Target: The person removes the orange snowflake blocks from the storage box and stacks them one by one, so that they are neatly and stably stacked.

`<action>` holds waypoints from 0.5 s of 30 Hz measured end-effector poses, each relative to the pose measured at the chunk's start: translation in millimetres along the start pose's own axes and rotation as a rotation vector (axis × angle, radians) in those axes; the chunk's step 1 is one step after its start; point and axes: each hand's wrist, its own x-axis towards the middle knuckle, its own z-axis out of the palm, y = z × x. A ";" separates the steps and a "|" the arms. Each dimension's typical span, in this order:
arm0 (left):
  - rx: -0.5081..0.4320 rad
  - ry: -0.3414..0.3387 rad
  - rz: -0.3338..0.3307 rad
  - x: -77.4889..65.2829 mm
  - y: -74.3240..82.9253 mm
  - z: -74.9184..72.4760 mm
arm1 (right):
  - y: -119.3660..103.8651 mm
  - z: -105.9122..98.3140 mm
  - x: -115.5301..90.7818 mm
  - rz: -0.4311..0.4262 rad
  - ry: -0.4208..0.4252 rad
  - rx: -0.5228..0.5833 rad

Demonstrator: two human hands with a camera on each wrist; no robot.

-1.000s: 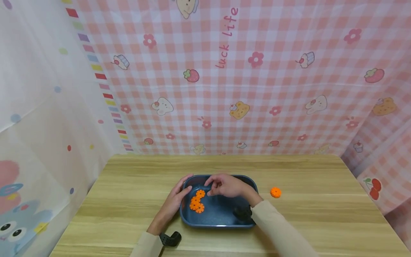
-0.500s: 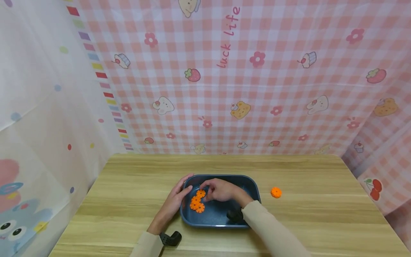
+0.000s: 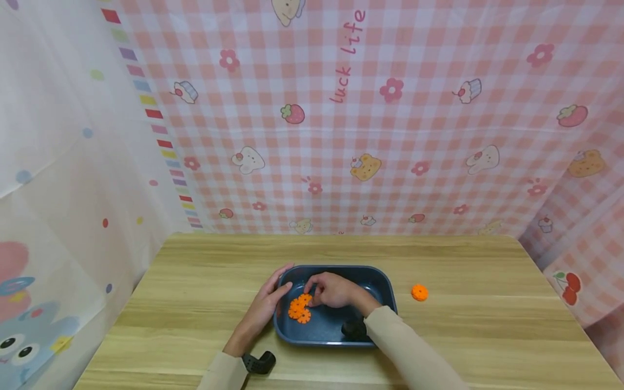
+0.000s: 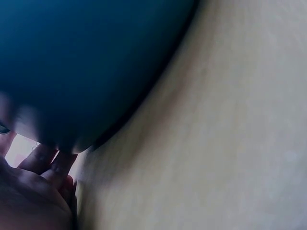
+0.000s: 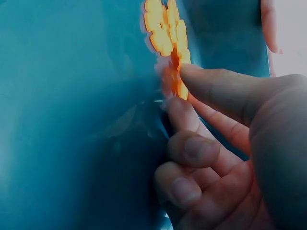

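A dark blue rectangular tray (image 3: 336, 342) stands on the table. My left hand (image 3: 263, 300) grips its left side, thumb over the rim and fingers along the outer wall; in the left wrist view those fingers (image 4: 50, 165) lie against the blue wall. Inside, at the left end, several orange notched discs (image 3: 296, 309) lie in an overlapping cluster. My right hand (image 3: 333, 291) reaches into the tray and pinches the uppermost orange notched disc (image 3: 305, 299) at its edge. In the right wrist view, thumb and index finger meet at the orange disc (image 5: 183, 38), with the other fingers curled.
To the right of the tray, orange notched discs (image 3: 419, 292) lie together on the wooden table (image 3: 468, 330). A black wrist camera (image 3: 260, 362) sits on my left wrist, another (image 3: 354, 329) on my right. A pink checked cloth (image 3: 312, 135) hangs behind the table.
My right hand has moved left and down to the cluster and now pinches the uppermost disc. That disc has shifted slightly toward me. The left hand holds its place on the tray.
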 end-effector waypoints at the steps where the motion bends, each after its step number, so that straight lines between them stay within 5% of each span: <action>1: 0.003 0.001 -0.001 -0.3 0.1 0.0 | 0.1 0.5 0.0 -0.005 0.002 -0.004; 15: 0.001 0.009 -0.020 -0.5 0.1 0.3 | -0.2 1.0 -0.5 -0.040 0.010 -0.035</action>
